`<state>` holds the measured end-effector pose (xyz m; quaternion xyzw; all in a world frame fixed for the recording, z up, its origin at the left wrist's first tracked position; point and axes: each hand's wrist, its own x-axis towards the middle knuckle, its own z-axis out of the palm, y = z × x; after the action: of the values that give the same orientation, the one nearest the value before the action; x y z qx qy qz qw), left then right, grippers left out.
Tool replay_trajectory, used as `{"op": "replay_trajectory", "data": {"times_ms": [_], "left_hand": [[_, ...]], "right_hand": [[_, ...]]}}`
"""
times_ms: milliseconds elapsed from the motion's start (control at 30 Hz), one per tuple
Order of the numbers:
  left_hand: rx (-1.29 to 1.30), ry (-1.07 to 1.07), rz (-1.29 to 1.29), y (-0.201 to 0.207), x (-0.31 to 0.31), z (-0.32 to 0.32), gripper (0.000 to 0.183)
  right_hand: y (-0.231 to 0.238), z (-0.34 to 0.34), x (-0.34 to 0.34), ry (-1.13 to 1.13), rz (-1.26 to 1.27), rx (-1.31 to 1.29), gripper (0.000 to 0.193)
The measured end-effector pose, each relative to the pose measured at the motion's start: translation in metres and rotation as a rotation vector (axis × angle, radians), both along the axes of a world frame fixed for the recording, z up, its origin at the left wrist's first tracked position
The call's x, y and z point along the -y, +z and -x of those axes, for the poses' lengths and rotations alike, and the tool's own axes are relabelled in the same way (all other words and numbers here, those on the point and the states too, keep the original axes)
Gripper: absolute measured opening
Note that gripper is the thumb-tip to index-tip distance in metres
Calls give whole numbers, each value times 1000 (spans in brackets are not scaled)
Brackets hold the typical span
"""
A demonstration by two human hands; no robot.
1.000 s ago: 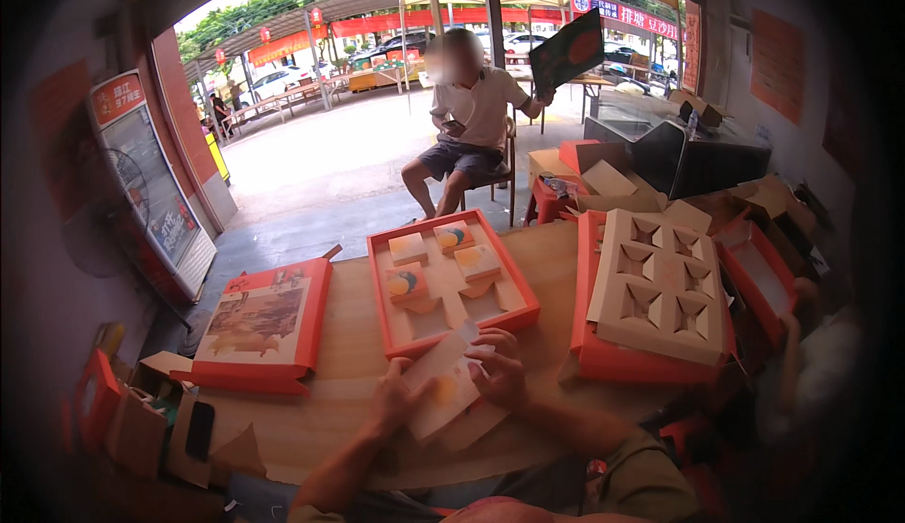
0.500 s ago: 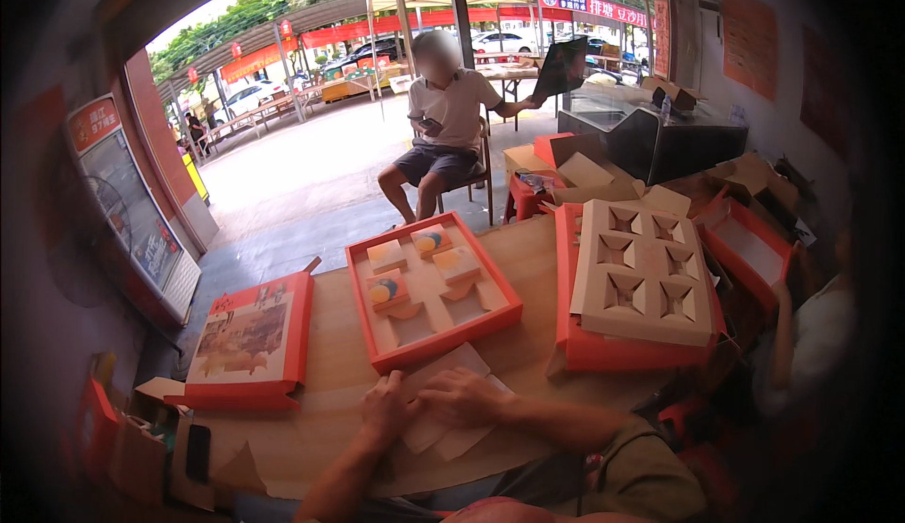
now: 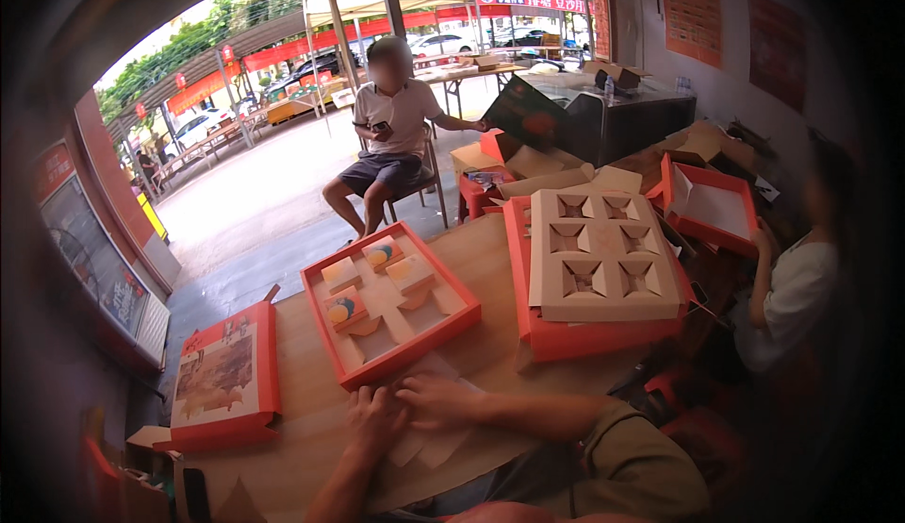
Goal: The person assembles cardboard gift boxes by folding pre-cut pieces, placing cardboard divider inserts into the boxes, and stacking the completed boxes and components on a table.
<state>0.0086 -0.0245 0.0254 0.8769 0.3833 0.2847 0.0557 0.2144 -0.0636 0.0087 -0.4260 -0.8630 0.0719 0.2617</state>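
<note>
The wooden table [image 3: 490, 268] carries an open red tray box [image 3: 391, 301]; left of it a red lid [image 3: 226, 377], right a stacked red box [image 3: 599, 282], before it flat card pieces [image 3: 434, 438].

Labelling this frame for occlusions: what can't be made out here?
Head view only:
- Flat cardboard piece: largely covered by left hand and right hand; shape unclear.
- Small packets in the open red box: too small to identify.
- Stack of inserts: count unreadable.
- Picture's rim: dark, blurred.
</note>
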Motion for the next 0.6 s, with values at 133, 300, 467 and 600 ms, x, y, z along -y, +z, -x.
{"op": "replay_trajectory", "data": {"times_ms": [133, 300, 467, 600], "left_hand": [[-36, -11, -17, -3, -3, 2, 41], [-38, -19, -27, 1, -1, 2, 40], [-13, -36, -19, 1, -1, 1, 38], [-13, -38, -10, 5, 1, 0, 37]], "right_hand": [[-5, 1, 0, -16, -32, 30, 62], [-5, 2, -1, -13, -94, 4, 55], [-4, 0, 0, -15, -67, 26, 60], [-1, 1, 1, -12, -57, 23, 59]]}}
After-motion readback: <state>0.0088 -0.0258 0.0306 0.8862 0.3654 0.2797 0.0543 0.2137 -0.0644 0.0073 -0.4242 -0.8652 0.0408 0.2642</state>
